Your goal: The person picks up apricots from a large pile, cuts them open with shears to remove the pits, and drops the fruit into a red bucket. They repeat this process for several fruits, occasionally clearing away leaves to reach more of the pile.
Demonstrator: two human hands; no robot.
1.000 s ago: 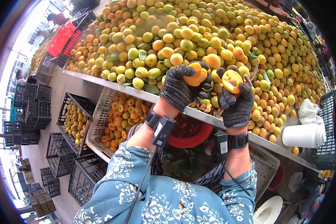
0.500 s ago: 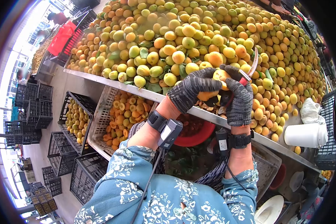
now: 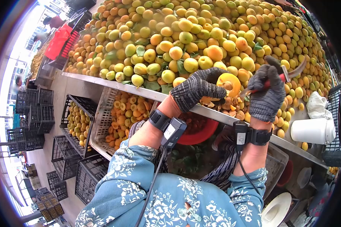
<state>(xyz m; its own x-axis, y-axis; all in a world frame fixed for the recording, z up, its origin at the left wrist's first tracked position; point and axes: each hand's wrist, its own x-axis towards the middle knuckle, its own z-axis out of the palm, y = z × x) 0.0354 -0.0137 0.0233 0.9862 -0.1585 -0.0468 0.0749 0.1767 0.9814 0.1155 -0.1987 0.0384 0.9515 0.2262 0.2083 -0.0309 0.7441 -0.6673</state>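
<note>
My left hand (image 3: pixel 197 90), in a dark striped glove, is closed on a cut apricot (image 3: pixel 234 81) at the table's front edge. The apricot's orange inner face shows, with a brown pit at its lower side. In my right hand (image 3: pixel 268 96), gloved alike, is a red-handled knife (image 3: pixel 283 77). Its curved blade points up and right, away from the fruit, and a narrow metal tip comes out at the other end near the apricot. Loose brown pits (image 3: pixel 231 108) lie under and between my hands. Behind them rises a big heap of whole apricots (image 3: pixel 189 38).
Below the metal table edge (image 3: pixel 129 87) stand a pale crate (image 3: pixel 102 109) of halved apricots and a red basin (image 3: pixel 201 136). Black crates (image 3: pixel 62 157) stand on the left floor. A white bucket (image 3: pixel 312 130) lies sideways at right by a white bag (image 3: pixel 317 105).
My right hand has moved right with the knife, away from the left hand. The apricot's cut inside now faces up, and the pits show between my hands. The view has shifted slightly.
</note>
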